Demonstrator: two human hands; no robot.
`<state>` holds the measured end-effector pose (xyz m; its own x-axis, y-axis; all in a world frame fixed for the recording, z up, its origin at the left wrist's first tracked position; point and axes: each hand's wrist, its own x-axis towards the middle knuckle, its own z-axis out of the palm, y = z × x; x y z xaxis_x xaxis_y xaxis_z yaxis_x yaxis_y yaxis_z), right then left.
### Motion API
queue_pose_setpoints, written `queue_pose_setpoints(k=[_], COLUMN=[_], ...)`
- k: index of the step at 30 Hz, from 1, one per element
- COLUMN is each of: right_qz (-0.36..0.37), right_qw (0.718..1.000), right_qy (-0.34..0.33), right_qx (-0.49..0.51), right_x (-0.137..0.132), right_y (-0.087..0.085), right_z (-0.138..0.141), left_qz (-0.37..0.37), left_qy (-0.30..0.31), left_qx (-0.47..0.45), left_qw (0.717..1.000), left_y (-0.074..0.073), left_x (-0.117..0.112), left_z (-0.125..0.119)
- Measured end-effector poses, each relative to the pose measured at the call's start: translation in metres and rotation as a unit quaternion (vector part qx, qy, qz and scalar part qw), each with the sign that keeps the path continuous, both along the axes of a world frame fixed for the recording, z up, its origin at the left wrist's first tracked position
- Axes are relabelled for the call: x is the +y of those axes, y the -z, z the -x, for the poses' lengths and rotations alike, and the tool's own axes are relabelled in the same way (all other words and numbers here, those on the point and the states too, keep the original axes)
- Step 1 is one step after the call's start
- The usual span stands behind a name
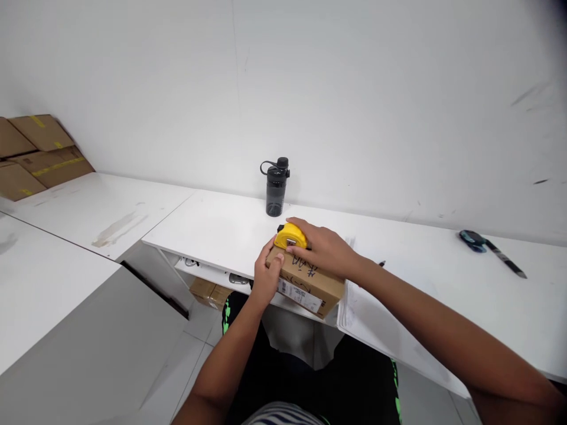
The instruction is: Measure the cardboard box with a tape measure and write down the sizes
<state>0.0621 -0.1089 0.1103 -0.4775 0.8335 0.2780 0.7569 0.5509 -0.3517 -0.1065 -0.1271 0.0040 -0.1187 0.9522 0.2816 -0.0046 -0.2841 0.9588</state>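
A small cardboard box (325, 284) with dark handwriting on top and a white printed label (300, 295) on its side sits at the desk's front edge. My left hand (267, 274) grips the box's left end, thumb on its top. My right hand (325, 248) is closed around a yellow tape measure (291, 236), which it holds at the left end of the box top. Whether any of the blade is drawn out cannot be made out.
A dark shaker bottle (275, 192) stands by the wall. Papers (367, 313) lie right of the box. Farther right are a dark teal object (473, 241) and a black marker-like stick (505, 258). Cardboard boxes (53, 168) are stacked at far left. Below the desktop is an open shelf (208, 273).
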Motion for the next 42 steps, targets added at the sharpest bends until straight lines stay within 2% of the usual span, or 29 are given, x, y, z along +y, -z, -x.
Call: queue_pose_setpoints(k=[3,5,8,10,13,14,16,18,20,22,24,26,29,35,42], right_qz=[-0.010,-0.030,-0.066,-0.075,-0.077,-0.080,-0.080,-0.073,-0.065,-0.057,-0.058,-0.071,-0.085,-0.098,-0.151], right_qw=[1.000,0.999,0.993,0.985,0.976,0.974,0.973,0.974,0.978,0.983,0.988,0.989,0.988,0.985,0.974], right_qy=[0.009,0.030,0.101,0.156,0.202,0.207,0.207,0.200,0.182,0.156,0.125,0.107,0.119,0.134,0.155], right_qx=[-0.012,-0.008,0.007,0.020,0.039,0.045,0.058,0.073,0.080,0.078,0.072,0.067,0.057,0.040,0.070], right_x=[0.000,-0.003,-0.006,-0.006,-0.006,-0.006,-0.006,-0.004,-0.002,0.001,0.003,0.003,0.000,-0.017,-0.071], right_y=[-0.002,-0.002,-0.001,-0.001,-0.001,-0.002,-0.004,-0.005,-0.003,0.002,0.010,0.018,0.025,0.022,0.039], right_z=[0.004,-0.002,-0.014,-0.021,-0.028,-0.029,-0.028,-0.024,-0.017,-0.009,-0.003,0.000,0.000,-0.015,-0.066], left_qz=[0.015,0.022,0.046,0.057,0.006,-0.020,-0.054,-0.041,-0.024,-0.007,0.000,0.022,0.078,0.117,0.121], left_qy=[0.007,-0.005,-0.042,-0.047,-0.055,-0.064,-0.085,-0.034,0.067,0.150,0.183,0.208,0.249,0.243,0.255], left_qx=[0.005,0.014,0.035,0.058,0.081,0.081,0.069,0.061,0.063,0.073,0.048,-0.006,-0.062,-0.083,-0.043], left_qw=[1.000,1.000,0.997,0.996,0.995,0.994,0.992,0.997,0.995,0.986,0.982,0.978,0.963,0.959,0.958], left_y=[-0.003,-0.003,0.002,0.006,0.002,-0.004,-0.021,-0.038,-0.048,-0.047,-0.038,-0.027,-0.016,-0.017,-0.017], left_x=[-0.002,-0.009,-0.033,-0.053,-0.069,-0.065,-0.045,-0.011,0.023,0.048,0.059,0.061,0.055,0.054,0.056], left_z=[-0.001,-0.011,-0.035,-0.050,-0.051,-0.046,-0.029,-0.011,0.003,0.011,0.011,0.008,0.002,0.001,0.003])
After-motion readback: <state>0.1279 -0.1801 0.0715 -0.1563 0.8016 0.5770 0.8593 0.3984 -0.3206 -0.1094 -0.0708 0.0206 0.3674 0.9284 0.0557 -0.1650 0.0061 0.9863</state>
